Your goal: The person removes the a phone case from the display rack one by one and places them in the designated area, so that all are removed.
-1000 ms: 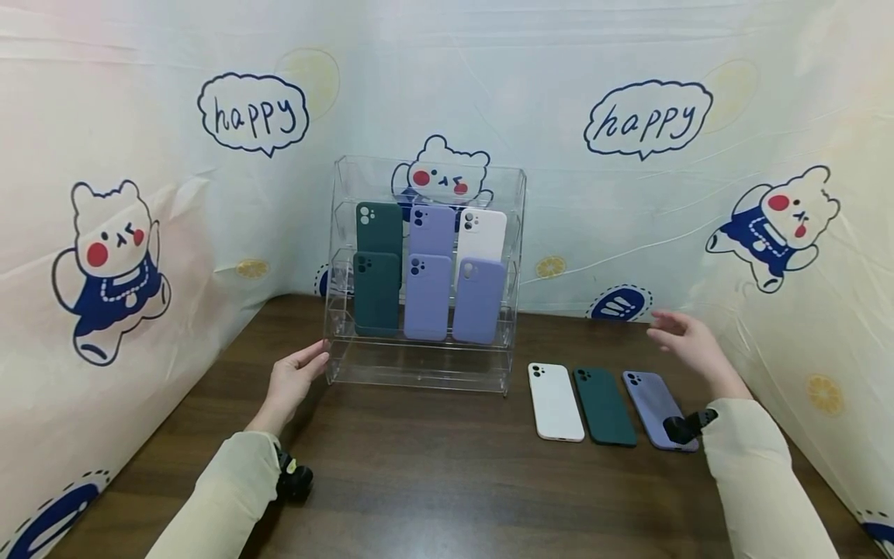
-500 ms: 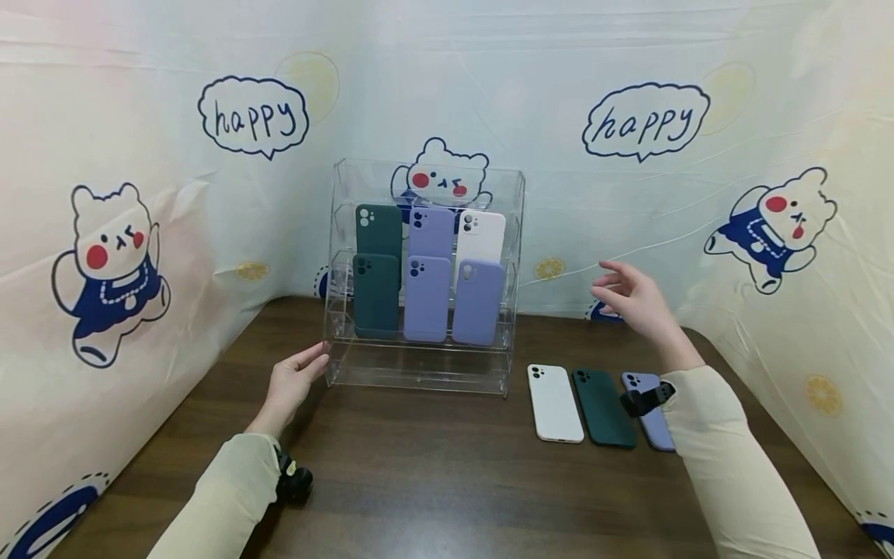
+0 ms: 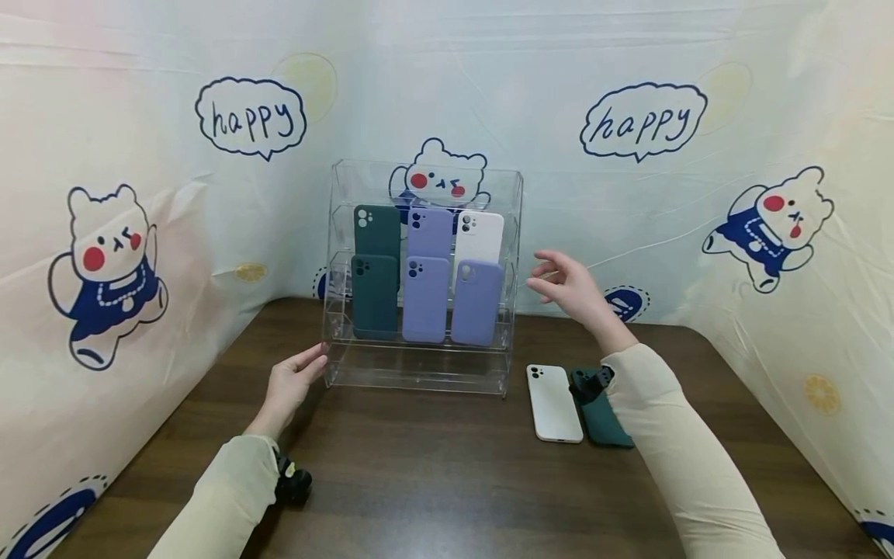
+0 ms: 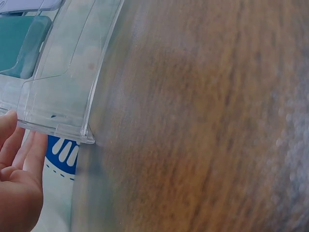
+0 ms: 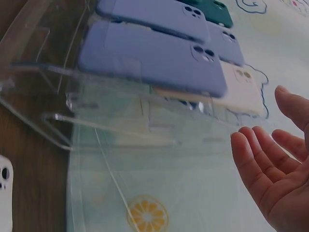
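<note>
Head view: six cases stand in the clear rack (image 3: 426, 365), three on the upper tier and three on the middle one, while the bottom tier holds none. Two more cases show flat on the tabletop (image 3: 433, 481) just right of the rack: a white case (image 3: 553, 402) and a green case (image 3: 609, 425) partly under the right sleeve. So the rack looks about two-thirds filled, with the lowest row and the loose cases left, as far as I can judge. The left hand (image 3: 292, 382) lies with straight fingers against the rack's lower left corner, steadying it. The right hand (image 3: 567, 284) hangs in the air near the rack's right wall, fingers relaxed and spread, holding nothing.
</note>
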A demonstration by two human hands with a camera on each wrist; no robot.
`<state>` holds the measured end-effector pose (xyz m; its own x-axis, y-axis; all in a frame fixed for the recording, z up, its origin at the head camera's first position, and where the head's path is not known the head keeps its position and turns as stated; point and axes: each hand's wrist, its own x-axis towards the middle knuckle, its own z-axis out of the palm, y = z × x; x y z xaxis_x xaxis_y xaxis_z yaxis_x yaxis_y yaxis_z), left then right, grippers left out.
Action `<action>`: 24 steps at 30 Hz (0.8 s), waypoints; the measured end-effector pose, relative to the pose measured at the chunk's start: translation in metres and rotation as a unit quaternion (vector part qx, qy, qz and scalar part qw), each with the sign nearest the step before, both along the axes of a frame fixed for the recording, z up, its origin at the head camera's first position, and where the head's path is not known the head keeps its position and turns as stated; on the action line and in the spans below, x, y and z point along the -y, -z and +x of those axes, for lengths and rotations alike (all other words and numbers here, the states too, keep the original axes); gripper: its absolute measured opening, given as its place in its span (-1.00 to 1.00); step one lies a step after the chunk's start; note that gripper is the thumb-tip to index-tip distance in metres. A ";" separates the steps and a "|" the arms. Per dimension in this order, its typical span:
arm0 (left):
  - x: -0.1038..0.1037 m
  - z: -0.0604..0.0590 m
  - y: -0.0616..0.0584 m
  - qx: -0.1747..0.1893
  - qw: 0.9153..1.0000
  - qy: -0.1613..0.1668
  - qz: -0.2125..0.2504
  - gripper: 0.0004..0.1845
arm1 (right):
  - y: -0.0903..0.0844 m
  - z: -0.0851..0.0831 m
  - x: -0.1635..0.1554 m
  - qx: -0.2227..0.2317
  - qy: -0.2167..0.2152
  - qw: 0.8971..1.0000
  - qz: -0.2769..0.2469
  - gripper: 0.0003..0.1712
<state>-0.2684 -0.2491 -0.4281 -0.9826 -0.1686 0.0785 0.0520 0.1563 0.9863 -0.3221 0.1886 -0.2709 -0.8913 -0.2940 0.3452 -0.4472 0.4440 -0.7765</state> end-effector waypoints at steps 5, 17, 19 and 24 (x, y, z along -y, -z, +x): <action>-0.001 0.001 0.000 -0.007 1.000 0.000 0.005 -0.55 | 0.006 -0.009 0.018 0.019 -0.002 1.000 -0.010 -0.38; 0.000 0.002 -0.001 -0.007 1.000 0.002 0.011 -0.54 | 0.023 -0.023 0.047 0.081 0.029 0.995 -0.055 -0.39; 0.000 0.002 -0.001 -0.004 1.000 0.003 0.008 -0.54 | 0.025 -0.022 0.051 0.076 0.035 0.995 -0.057 -0.40; 0.001 0.001 -0.001 -0.001 1.000 0.005 0.002 -0.53 | 0.033 -0.024 0.058 0.048 0.058 0.994 -0.081 -0.46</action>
<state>-0.2672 -0.2503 -0.4275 -0.9840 -0.1591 0.0804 0.0559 0.1526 0.9867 -0.3463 0.1306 -0.3036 -0.9469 -0.1353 0.2917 -0.3211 0.3529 -0.8788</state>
